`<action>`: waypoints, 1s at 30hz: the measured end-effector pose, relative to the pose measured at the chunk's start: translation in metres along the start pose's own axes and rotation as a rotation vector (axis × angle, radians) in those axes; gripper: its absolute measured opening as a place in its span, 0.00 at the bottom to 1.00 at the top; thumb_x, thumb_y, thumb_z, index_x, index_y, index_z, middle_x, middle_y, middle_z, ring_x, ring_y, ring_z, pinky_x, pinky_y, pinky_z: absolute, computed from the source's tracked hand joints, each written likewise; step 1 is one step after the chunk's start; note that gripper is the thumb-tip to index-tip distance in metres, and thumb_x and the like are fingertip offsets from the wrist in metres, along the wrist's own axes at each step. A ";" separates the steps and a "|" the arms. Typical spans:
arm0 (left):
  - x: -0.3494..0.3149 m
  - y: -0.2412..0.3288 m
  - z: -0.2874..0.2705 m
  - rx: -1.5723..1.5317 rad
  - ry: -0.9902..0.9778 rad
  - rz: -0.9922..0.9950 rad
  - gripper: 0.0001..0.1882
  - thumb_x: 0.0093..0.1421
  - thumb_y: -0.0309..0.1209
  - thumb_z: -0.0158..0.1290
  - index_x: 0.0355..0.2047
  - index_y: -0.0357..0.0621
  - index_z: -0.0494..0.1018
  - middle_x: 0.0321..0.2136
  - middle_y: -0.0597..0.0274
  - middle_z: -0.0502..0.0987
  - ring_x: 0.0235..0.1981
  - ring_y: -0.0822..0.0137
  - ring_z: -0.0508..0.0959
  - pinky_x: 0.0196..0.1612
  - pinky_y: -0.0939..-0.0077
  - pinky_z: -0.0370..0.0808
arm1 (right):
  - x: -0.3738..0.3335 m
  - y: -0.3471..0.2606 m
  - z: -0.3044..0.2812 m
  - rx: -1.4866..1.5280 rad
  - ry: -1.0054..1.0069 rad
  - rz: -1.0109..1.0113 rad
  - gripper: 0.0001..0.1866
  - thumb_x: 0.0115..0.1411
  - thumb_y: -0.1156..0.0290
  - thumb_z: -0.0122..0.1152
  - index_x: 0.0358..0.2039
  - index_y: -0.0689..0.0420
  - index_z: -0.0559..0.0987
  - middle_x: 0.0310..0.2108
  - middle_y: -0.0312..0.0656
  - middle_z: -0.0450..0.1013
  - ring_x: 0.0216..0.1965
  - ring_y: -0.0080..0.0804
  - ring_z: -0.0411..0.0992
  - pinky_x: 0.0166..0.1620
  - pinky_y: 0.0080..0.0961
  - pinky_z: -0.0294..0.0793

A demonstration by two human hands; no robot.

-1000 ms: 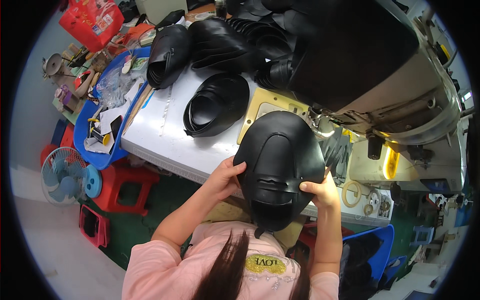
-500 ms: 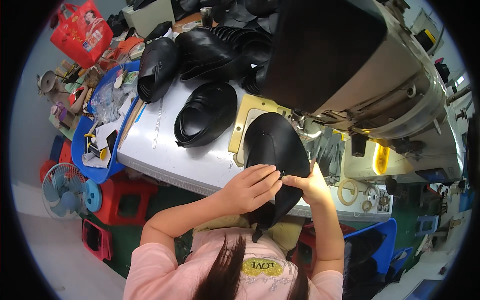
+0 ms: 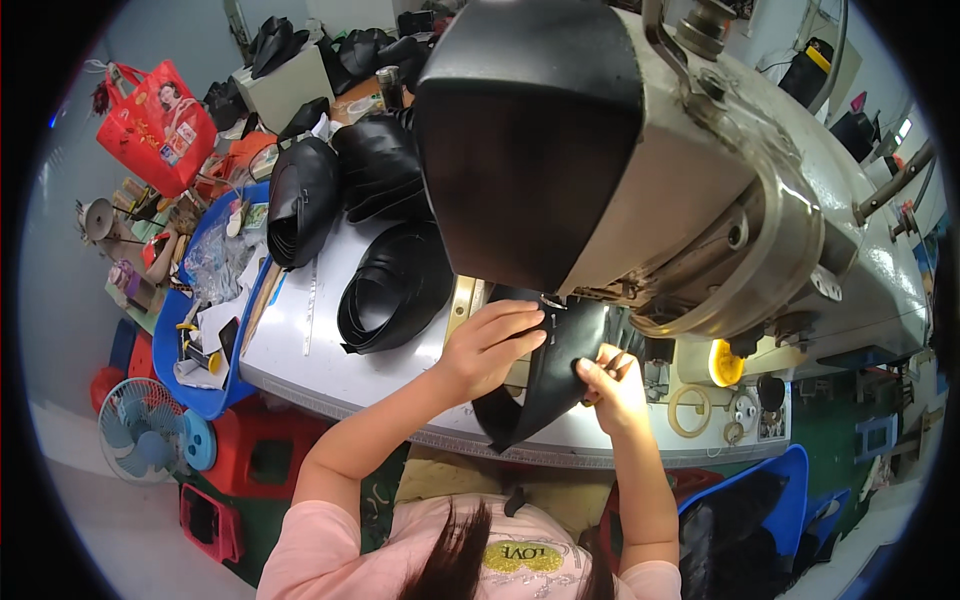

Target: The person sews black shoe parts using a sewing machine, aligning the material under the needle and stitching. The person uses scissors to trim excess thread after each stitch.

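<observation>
Workpiece (image 3: 562,355), black, below sewing-machine head (image 3: 530,150) | right hand (image 3: 616,388) pinched on its edge; left hand (image 3: 490,348) laid against it, grip unclear | risk: uneven pull might skew it; closeness to head might nip left fingertips

Recognisable as a black shoe upper (image 3: 552,385), smooth and softly glossy, palest above the right thumb (image 3: 596,375). Rests under the left fingers (image 3: 508,327), gripped at its near right edge by that thumb. Curls into an open, pointed loop below the left fingers; partly hidden beyond their tips.
</observation>
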State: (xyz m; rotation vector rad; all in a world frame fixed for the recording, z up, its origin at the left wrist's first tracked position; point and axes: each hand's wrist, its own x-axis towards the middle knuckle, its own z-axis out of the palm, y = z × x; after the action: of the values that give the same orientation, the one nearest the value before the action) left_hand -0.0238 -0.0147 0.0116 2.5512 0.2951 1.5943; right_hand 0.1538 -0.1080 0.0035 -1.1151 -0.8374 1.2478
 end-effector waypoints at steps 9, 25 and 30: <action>0.017 -0.015 0.007 -0.043 -0.070 -0.016 0.12 0.42 0.19 0.54 0.30 0.40 0.73 0.34 0.55 0.73 0.33 0.58 0.74 0.33 0.70 0.72 | 0.022 0.011 -0.021 -0.069 0.144 -0.090 0.11 0.45 0.66 0.63 0.20 0.53 0.68 0.14 0.27 0.60 0.15 0.13 0.55 0.20 0.11 0.53; 0.016 -0.012 0.010 0.050 -0.069 0.016 0.10 0.42 0.21 0.56 0.29 0.39 0.74 0.35 0.57 0.73 0.35 0.58 0.73 0.37 0.68 0.69 | 0.024 -0.026 -0.008 -1.270 -0.010 -0.826 0.15 0.45 0.67 0.64 0.17 0.56 0.66 0.16 0.42 0.64 0.15 0.33 0.62 0.20 0.27 0.62; 0.017 -0.011 0.012 0.048 -0.017 0.001 0.10 0.42 0.20 0.56 0.28 0.39 0.74 0.35 0.56 0.73 0.35 0.59 0.73 0.36 0.69 0.70 | 0.027 -0.042 -0.003 -1.305 -0.024 -0.853 0.15 0.45 0.65 0.64 0.16 0.55 0.66 0.12 0.39 0.60 0.14 0.33 0.60 0.19 0.27 0.59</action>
State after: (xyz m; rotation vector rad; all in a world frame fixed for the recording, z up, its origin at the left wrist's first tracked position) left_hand -0.0071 -0.0004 0.0191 2.5992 0.3336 1.5840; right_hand 0.1734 -0.0808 0.0408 -1.4196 -1.9830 -0.1378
